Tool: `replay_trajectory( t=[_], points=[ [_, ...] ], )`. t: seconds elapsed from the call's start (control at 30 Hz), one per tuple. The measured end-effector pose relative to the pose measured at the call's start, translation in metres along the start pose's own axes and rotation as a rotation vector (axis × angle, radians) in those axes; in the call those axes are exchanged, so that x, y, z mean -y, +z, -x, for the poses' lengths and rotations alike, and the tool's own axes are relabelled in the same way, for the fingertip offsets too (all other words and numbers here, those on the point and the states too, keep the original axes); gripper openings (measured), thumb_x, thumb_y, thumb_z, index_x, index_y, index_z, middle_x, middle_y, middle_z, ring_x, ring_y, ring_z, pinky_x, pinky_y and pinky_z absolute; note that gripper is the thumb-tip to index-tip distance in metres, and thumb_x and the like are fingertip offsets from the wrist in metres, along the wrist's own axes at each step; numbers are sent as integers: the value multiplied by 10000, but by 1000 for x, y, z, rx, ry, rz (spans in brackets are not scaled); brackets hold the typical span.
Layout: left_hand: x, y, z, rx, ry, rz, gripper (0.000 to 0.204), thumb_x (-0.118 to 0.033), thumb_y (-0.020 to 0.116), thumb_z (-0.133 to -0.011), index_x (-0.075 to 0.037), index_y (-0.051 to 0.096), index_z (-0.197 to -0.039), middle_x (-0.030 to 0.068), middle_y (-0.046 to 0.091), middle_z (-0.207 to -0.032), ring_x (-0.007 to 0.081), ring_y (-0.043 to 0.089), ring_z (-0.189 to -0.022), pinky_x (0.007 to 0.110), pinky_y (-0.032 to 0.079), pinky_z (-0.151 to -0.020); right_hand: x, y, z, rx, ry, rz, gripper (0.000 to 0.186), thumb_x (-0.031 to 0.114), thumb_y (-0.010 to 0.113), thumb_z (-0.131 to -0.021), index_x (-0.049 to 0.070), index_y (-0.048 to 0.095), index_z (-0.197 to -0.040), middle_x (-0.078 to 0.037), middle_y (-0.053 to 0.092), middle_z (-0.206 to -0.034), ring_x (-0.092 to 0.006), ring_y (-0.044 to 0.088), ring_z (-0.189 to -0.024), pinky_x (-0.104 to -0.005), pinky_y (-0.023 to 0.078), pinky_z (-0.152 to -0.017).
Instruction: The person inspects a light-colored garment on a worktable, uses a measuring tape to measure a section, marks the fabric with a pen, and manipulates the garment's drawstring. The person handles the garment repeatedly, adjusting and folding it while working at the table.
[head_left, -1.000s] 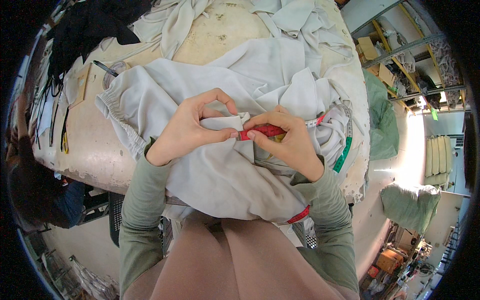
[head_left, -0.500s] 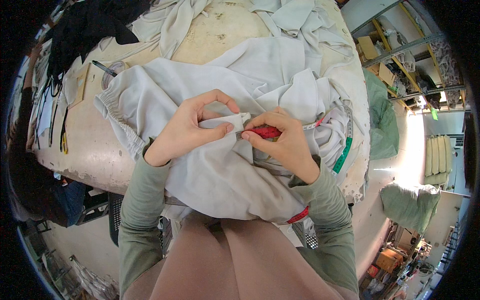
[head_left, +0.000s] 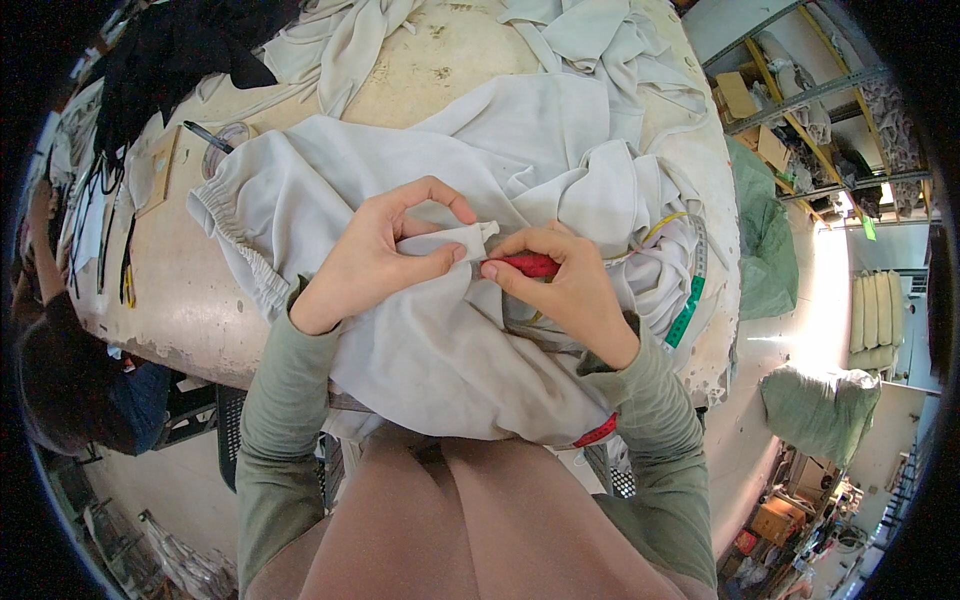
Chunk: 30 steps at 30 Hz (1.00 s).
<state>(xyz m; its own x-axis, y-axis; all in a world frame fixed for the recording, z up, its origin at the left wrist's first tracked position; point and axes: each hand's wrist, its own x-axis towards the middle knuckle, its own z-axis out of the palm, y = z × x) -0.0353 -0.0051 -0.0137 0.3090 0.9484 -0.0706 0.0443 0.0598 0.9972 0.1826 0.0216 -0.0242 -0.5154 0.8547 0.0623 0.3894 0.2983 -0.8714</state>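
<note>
A pale grey garment (head_left: 430, 345) with a gathered elastic edge on its left lies spread before me and hangs over the table's front edge. My left hand (head_left: 370, 260) pinches a folded corner of it between thumb and fingers. Close beside that corner, my right hand (head_left: 575, 290) grips the red end of a measuring tape (head_left: 535, 264), thumb against forefinger. The tape's multicoloured length loops to the right over the bunched cloth, showing yellow, white and green stretches. Another red piece hangs by the front edge, near my right forearm. The tape's tip is hidden at my fingers.
More pale cloth (head_left: 575, 35) lies at the back of the worn table (head_left: 190, 290). A black pen rests on a round tape roll (head_left: 225, 145) at left, near black fabric (head_left: 190, 50). At far left a person (head_left: 70, 380) leans in. Shelves (head_left: 800, 110) and green sacks stand right.
The tape has shifted at my right hand: yellow now shows behind it, and its metal tip no longer shows. My hands stay nearly in place. The person at far left has leaned in.
</note>
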Motion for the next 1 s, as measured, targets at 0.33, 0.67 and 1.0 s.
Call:
replay_trajectory(
  t=[0.33, 0.67, 1.0],
  points=[
    [2, 0, -1, 18, 6, -4, 263, 50, 620, -806, 19, 542, -1056, 28, 546, -1066, 122, 581, -1038, 222, 470, -869, 2, 0, 1, 15, 24, -37, 204, 230, 733, -760, 44, 705, -837, -90, 656, -732, -226, 522, -724, -340, 434, -688],
    [1, 5, -1, -15, 31, 21, 293, 23, 687, -772, 7, 553, -1032, 18, 595, -1027, 72, 609, -848, 204, 477, -735, 6, -2, 2, 23, 12, -11, 193, 216, 722, -756, 46, 700, -844, -93, 651, -739, -233, 525, -737, -347, 438, -697],
    [1, 3, -1, -16, 17, 38, 355, 67, 697, -743, 2, 539, -1055, 23, 550, -1052, 113, 620, -962, 216, 497, -809, 6, -5, 2, 4, -56, 1, 148, 157, 703, -738, 61, 703, -850, -67, 650, -744, -211, 509, -728, -329, 435, -695]
  ],
)
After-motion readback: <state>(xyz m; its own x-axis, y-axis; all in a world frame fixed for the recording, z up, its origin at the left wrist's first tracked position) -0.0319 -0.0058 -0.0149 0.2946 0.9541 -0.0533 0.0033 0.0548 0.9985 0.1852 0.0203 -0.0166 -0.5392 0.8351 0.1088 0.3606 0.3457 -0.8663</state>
